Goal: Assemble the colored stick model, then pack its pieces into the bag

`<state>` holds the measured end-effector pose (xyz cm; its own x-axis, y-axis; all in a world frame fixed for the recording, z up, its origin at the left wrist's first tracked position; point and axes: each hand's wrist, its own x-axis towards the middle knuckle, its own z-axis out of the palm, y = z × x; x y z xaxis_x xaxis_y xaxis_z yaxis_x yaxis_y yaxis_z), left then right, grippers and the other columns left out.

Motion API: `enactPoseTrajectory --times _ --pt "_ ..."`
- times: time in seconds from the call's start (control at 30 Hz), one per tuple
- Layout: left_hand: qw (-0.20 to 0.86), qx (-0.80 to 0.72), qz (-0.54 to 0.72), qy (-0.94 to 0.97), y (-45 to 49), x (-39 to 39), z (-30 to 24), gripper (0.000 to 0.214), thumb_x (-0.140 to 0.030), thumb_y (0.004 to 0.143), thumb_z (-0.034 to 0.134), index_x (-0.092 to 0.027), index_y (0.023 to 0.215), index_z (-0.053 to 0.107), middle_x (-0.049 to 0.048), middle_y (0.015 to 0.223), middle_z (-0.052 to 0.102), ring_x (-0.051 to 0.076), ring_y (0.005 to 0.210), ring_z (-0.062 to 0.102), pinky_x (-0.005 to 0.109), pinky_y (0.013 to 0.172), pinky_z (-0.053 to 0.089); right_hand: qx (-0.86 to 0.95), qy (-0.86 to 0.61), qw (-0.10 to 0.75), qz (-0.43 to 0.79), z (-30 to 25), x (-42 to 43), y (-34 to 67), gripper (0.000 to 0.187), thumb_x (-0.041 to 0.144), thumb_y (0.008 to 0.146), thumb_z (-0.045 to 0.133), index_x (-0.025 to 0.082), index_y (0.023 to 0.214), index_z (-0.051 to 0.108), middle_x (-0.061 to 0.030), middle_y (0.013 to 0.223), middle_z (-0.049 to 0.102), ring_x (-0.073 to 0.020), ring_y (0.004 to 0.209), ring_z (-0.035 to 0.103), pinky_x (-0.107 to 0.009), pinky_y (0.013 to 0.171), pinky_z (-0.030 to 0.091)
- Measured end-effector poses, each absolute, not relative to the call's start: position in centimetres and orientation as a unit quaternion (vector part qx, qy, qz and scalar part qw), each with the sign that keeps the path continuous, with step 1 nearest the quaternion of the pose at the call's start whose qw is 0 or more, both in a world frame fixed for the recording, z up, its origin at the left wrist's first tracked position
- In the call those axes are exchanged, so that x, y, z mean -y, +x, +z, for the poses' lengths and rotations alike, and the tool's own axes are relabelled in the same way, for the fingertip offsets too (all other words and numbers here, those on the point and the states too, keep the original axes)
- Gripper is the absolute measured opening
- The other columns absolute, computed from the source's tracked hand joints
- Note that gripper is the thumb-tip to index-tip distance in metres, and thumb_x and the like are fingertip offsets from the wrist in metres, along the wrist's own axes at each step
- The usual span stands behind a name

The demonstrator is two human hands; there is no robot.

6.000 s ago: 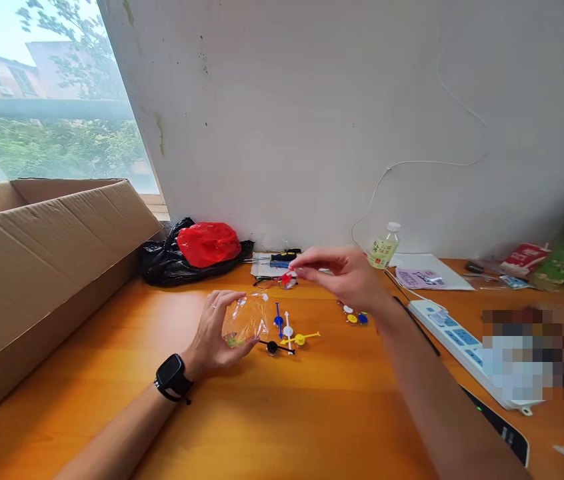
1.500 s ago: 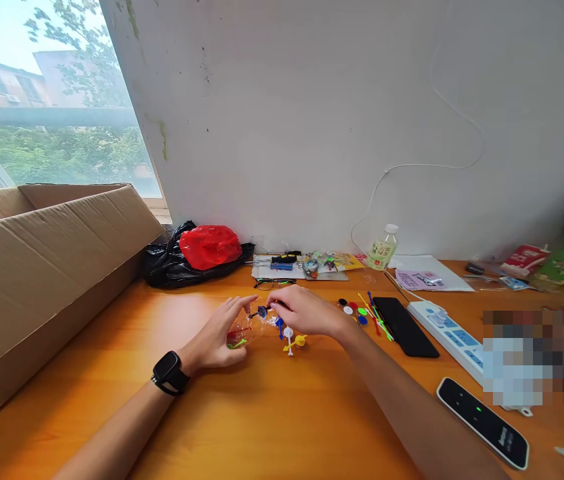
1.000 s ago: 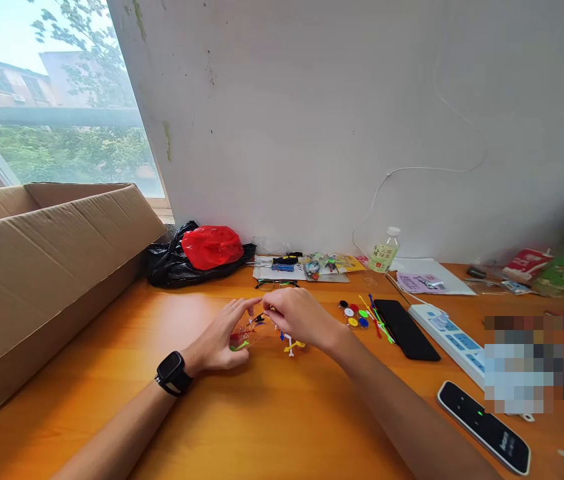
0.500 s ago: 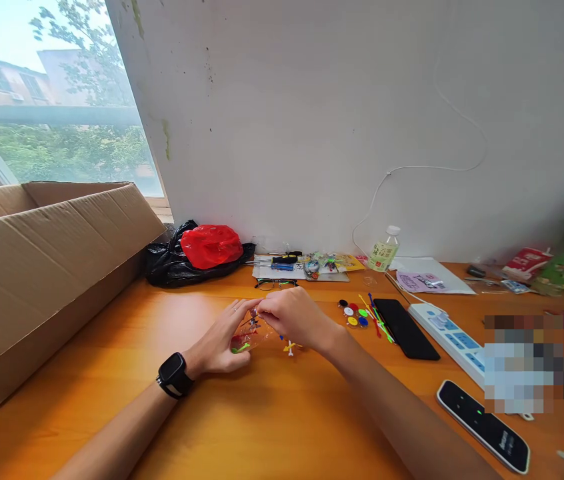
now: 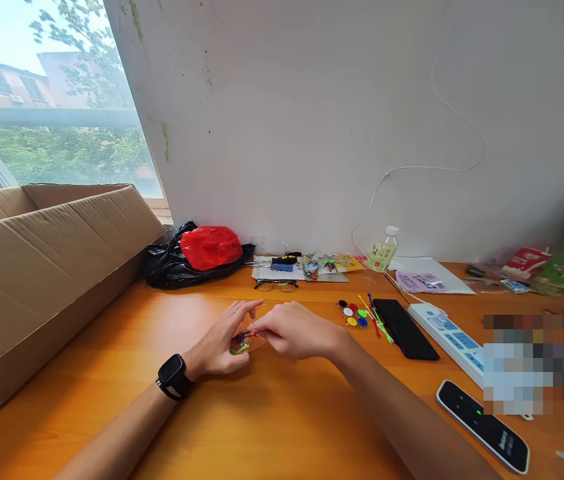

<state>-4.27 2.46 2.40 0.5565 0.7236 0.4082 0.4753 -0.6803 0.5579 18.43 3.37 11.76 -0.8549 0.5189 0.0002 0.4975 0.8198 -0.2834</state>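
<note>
A small clear plastic bag [image 5: 245, 343] with tiny coloured pieces inside, a bright green one among them, lies on the table between my hands. My left hand [image 5: 219, 339], with a black watch on its wrist, curves around the bag's left side and holds it, its index finger reaching over the top edge. My right hand [image 5: 298, 331] is closed in a pinch at the bag's right side. Its fingertips meet a small dark and reddish bit that I cannot make out. The right hand hides part of the bag.
Beyond my hands lie eyeglasses [image 5: 276, 285] and screwdrivers [image 5: 282, 267]. To the right are round coloured discs [image 5: 352, 321], thin coloured sticks [image 5: 381, 319], a black phone [image 5: 406, 329] and a power strip [image 5: 449, 337]. A cardboard box [image 5: 52, 267] stands left; a bottle [image 5: 382, 253] stands by the wall.
My right hand has moved down and slightly left, from the bag's upper edge to its right side. The yellow and white pieces on the table are now hidden. My left hand stays nearly still.
</note>
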Motion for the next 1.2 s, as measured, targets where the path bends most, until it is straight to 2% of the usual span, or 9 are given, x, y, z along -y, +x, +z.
enactPoseTrajectory --times 0.1,0.23,0.4,0.5,0.63,0.7,0.87,1.03,1.2 --pt "0.194 -0.347 0.317 0.861 -4.3 -2.6 2.2 0.086 -0.021 0.075 0.062 -0.026 0.157 0.035 0.0116 0.133 0.058 0.033 0.120 0.058 0.051 0.109 0.047 0.954 -0.252 0.041 0.160 11.5 -3.7 18.6 0.041 0.013 0.097 0.058 0.033 0.128 0.077 -0.0012 0.094 0.078 -0.0170 0.078 0.064 -0.026 0.063 0.030" --pt "0.192 -0.345 0.319 0.861 -4.4 -2.7 2.4 0.081 -0.023 0.075 0.061 -0.025 0.153 0.039 0.0127 0.141 0.056 0.034 0.126 0.056 0.051 0.110 0.047 0.933 -0.270 0.104 0.214 11.3 -4.9 19.5 0.035 0.012 0.095 0.058 0.028 0.119 0.080 0.0005 0.091 0.078 -0.0137 0.070 0.063 -0.023 0.063 0.035" --pt "0.198 -0.367 0.317 0.852 -4.5 -2.9 2.2 0.082 -0.019 0.074 0.059 -0.025 0.154 0.039 0.0094 0.129 0.058 0.031 0.116 0.058 0.050 0.104 0.050 0.883 -0.321 0.187 0.286 11.5 -6.1 21.0 0.026 0.020 0.100 0.056 0.023 0.109 0.080 -0.0003 0.084 0.076 -0.0146 0.068 0.066 -0.023 0.063 0.042" --pt "0.196 -0.368 0.318 0.851 -4.6 -2.9 1.9 0.085 -0.019 0.075 0.060 -0.026 0.157 0.037 0.0091 0.128 0.057 0.030 0.113 0.058 0.048 0.102 0.050 0.881 -0.330 0.201 0.274 11.6 -6.5 21.5 0.021 0.022 0.100 0.059 0.021 0.102 0.079 -0.0009 0.079 0.075 -0.0152 0.067 0.064 -0.024 0.061 0.041" --pt "0.186 -0.371 0.324 0.850 -4.8 -3.0 1.8 0.086 -0.018 0.075 0.060 -0.026 0.157 0.035 0.0090 0.128 0.057 0.029 0.114 0.058 0.047 0.105 0.049 0.888 -0.335 0.228 0.218 11.6 -7.2 22.1 0.015 0.020 0.097 0.062 0.018 0.095 0.077 -0.0026 0.085 0.076 -0.0153 0.075 0.063 -0.025 0.068 0.042" --pt "0.189 -0.376 0.321 0.849 -5.0 -3.1 1.8 0.086 -0.017 0.074 0.060 -0.026 0.157 0.036 0.0090 0.129 0.056 0.029 0.115 0.058 0.047 0.106 0.048 0.884 -0.359 0.225 0.200 11.3 -7.8 22.7 0.012 0.021 0.095 0.064 0.017 0.092 0.075 -0.0026 0.086 0.075 -0.0151 0.075 0.063 -0.024 0.066 0.041" --pt "0.196 -0.392 0.319 0.840 -5.6 -3.6 1.3 0.084 -0.017 0.075 0.061 -0.024 0.156 0.038 0.0101 0.131 0.057 0.030 0.116 0.059 0.048 0.105 0.050 0.886 -0.397 0.128 0.202 9.0 -9.0 23.1 0.008 0.020 0.091 0.069 0.019 0.088 0.077 -0.0011 0.082 0.075 -0.0141 0.069 0.063 -0.023 0.061 0.038" --pt "0.194 -0.396 0.316 0.840 -5.8 -3.8 1.0 0.083 -0.017 0.077 0.061 -0.024 0.156 0.038 0.0104 0.132 0.057 0.030 0.116 0.059 0.048 0.105 0.050 0.887 -0.393 0.146 0.193 5.8 -9.9 21.9 0.024 0.009 0.093 0.060 0.021 0.105 0.078 -0.0051 0.109 0.076 -0.0165 0.090 0.068 -0.023 0.075 0.043" --pt "0.183 -0.390 0.312 0.847 -5.8 -3.8 1.2 0.081 -0.019 0.079 0.061 -0.025 0.156 0.038 0.0103 0.130 0.058 0.030 0.114 0.059 0.048 0.105 0.049 0.892 -0.374 0.129 0.221 3.9 -11.1 22.2 0.025 0.005 0.091 0.060 0.019 0.095 0.079 -0.0039 0.099 0.077 -0.0163 0.088 0.069 -0.021 0.075 0.046"
